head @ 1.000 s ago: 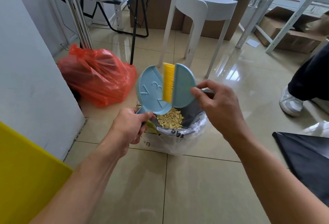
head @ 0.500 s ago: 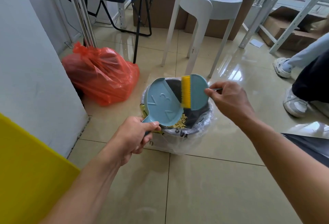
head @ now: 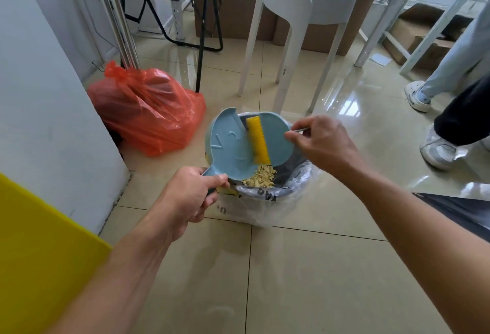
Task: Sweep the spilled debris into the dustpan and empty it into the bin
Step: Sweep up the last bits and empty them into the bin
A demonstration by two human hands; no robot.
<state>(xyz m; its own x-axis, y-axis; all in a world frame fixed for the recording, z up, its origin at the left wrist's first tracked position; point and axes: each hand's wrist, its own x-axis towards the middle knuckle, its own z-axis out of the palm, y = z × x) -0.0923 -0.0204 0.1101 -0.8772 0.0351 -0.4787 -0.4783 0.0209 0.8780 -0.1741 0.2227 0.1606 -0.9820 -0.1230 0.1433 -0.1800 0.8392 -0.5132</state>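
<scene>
My left hand (head: 189, 195) grips the handle of a light blue dustpan (head: 230, 145), which is tipped over the bin with its underside facing me. My right hand (head: 322, 142) holds a small blue brush (head: 275, 137) with yellow bristles (head: 258, 143), bristles against the dustpan's edge. Below them stands a grey bin (head: 291, 187) lined with a clear plastic bag. A heap of pale yellow debris (head: 259, 176) lies inside the bin, just under the dustpan's lip.
An orange rubbish bag (head: 148, 110) sits left of the bin by a white wall (head: 47, 100). A white stool (head: 302, 15) stands just behind the bin. Another person's legs and shoes (head: 437, 148) are at the right. A yellow board (head: 34, 254) leans at lower left.
The dustpan and brush stayed over the bin, shifting slightly while the brush moved along the dustpan's edge. The yellow debris in the bin shows more than half a second ago. The other person's feet moved.
</scene>
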